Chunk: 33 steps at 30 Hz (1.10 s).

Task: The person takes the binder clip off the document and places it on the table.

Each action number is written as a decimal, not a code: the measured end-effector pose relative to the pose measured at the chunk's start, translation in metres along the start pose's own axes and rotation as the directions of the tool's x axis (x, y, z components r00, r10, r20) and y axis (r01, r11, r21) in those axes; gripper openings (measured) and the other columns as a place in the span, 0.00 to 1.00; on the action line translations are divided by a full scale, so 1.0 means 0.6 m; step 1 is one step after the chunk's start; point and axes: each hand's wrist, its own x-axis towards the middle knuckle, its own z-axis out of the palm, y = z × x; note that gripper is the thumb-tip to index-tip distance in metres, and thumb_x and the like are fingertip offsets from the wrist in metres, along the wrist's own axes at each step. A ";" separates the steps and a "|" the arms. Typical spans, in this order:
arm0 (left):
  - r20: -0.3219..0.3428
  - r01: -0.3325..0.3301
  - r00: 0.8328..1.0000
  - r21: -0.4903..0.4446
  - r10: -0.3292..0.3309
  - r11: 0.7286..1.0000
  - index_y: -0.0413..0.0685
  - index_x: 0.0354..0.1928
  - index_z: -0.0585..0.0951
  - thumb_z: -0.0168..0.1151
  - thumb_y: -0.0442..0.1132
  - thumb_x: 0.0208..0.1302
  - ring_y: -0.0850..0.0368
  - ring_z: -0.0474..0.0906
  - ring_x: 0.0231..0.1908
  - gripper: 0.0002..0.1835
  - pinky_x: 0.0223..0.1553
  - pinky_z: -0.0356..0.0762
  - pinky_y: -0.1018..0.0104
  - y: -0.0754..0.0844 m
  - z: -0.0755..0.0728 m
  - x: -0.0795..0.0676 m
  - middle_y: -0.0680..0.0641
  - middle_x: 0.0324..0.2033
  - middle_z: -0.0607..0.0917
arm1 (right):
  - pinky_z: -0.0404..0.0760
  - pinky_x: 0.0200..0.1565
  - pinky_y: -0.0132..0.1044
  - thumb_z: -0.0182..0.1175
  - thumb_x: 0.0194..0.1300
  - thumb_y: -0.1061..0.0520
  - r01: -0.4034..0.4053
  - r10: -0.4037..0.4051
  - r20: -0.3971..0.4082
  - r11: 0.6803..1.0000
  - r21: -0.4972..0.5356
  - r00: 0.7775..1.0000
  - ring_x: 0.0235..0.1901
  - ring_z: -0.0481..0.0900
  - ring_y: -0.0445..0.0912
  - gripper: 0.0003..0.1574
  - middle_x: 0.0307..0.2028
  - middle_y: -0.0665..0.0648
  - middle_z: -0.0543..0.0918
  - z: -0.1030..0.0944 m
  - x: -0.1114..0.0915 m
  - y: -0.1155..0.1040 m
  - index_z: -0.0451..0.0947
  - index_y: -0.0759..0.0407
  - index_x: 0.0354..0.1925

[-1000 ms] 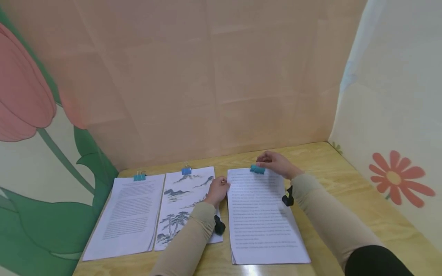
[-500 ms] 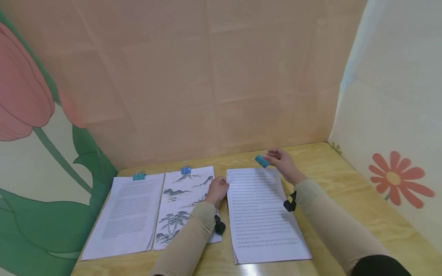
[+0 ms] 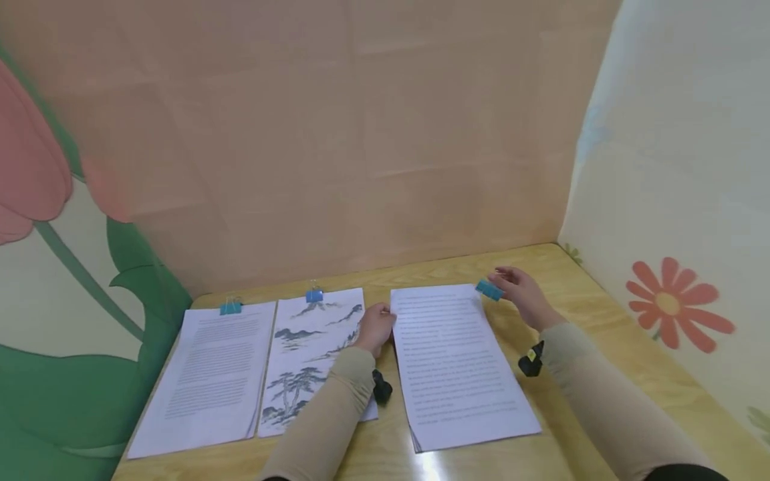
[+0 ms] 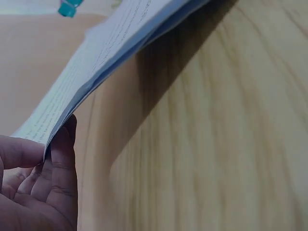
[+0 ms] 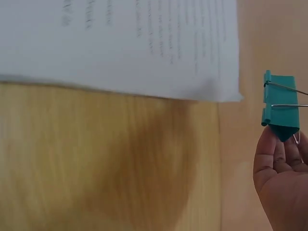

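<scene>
A stack of printed sheets [image 3: 457,367] lies at the right of the table, its left side lifted. My left hand [image 3: 375,327] pinches the upper left edge of this stack; in the left wrist view the thumb lies on top and the fingers [image 4: 62,168] underneath. Beyond the stack's upper right corner, my right hand [image 3: 526,297] holds a teal binder clip [image 3: 489,289] by one end. The right wrist view shows the binder clip [image 5: 284,101] apart from the paper, its wire handles pointing away from the sheets.
Left of the stack lie a sheet with ink landscape drawings [image 3: 295,354], under a blue binder clip [image 3: 314,295], and a clipped text stack [image 3: 210,374] with a teal binder clip [image 3: 230,307]. A beige wall covering [image 3: 361,133] rises behind the wooden table [image 3: 577,300].
The right hand has taken the teal binder clip off the stack's top edge and carried it right. The stack's left side has come up in the left hand's grip.
</scene>
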 end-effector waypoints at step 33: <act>0.023 0.014 1.000 -0.004 -0.014 1.000 0.34 0.51 0.81 0.52 0.27 0.69 0.53 0.80 0.34 0.13 0.32 0.76 0.67 0.037 0.090 0.041 0.42 0.38 0.83 | 0.60 0.71 0.58 0.45 0.77 0.29 -0.314 0.296 -0.164 0.944 -0.101 0.941 0.73 0.58 0.67 0.60 0.77 0.76 0.51 -0.116 -0.065 0.072 0.41 0.74 0.79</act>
